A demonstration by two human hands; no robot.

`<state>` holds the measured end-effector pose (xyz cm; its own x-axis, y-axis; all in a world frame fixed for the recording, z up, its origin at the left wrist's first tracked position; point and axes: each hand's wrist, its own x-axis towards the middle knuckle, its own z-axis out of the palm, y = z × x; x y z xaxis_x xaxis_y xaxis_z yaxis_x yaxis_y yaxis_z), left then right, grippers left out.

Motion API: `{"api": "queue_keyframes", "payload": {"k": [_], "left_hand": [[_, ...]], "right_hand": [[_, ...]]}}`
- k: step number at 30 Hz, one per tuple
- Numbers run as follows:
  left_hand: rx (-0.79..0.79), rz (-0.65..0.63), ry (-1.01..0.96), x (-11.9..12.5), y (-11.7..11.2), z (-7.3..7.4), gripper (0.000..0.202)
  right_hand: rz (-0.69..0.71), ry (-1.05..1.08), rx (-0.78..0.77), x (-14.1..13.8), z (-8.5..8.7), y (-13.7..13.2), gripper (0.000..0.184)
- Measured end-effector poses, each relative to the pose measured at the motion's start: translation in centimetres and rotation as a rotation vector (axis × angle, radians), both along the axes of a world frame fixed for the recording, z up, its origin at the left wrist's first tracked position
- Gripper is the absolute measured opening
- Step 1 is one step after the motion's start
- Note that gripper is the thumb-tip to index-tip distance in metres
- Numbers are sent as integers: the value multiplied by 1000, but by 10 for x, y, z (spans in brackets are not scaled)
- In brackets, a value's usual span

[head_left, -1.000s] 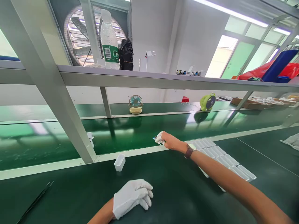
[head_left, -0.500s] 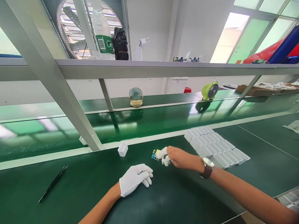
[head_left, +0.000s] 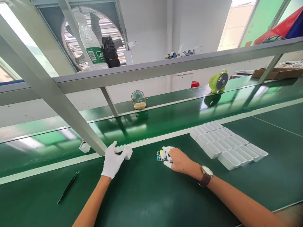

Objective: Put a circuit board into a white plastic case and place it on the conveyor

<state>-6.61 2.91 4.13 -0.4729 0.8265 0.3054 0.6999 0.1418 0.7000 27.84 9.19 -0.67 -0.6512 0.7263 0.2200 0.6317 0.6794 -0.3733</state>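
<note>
Head view, left grip (head_left: pixel 113 160) pinching white case (head_left: pixel 128 152) (gloved), right grip (head_left: pixel 178 159) on circuit board (head_left: pixel 161 155)

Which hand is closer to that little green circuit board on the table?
The right hand. Its white-capped fingertips hold the circuit board. The gloved left hand is well off to the board's left, grasping a small white case.

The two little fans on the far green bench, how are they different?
The round teal fan with a cream base stands further left and faces the camera; the lime-green plastic fan stands further right and is turned sideways. The teal one has a wire grille; the lime one has a chunkier body. Both are small desk fans standing upright.
</note>
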Motion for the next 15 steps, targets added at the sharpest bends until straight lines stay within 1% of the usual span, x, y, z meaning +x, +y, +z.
{"api": "queue_keyframes", "payload": {"k": [3, 5, 7, 9, 10, 12, 14, 15], "left_hand": [[-237, -137, -106, -6, 7, -12, 107], [-348, -231, -127, -2, 10, -18, 109], [-377, -321, -96, 4, 12, -20, 102], [-374, -393, -61, 9, 13, -21, 88], [-368, -413, -46, 12, 13, -21, 80], [-355, -414, -4, 16, 10, -23, 68], [-333, -397, 30, 22, 3, -27, 67], [-315, -394, 34, 26, -1, -28, 69]], "right_hand": [[11, 56, 35, 3, -4, 1, 21], [17, 77, 66, 4, -7, 2, 18], [17, 86, 89, 4, -8, 2, 12], [18, 110, 110, 4, -8, 1, 12], [24, 137, 119, 5, -8, 1, 17], [48, 199, 125, 5, -6, -2, 35], [69, 243, 132, 4, -1, -5, 48], [76, 256, 141, 3, 3, -7, 50]]}}
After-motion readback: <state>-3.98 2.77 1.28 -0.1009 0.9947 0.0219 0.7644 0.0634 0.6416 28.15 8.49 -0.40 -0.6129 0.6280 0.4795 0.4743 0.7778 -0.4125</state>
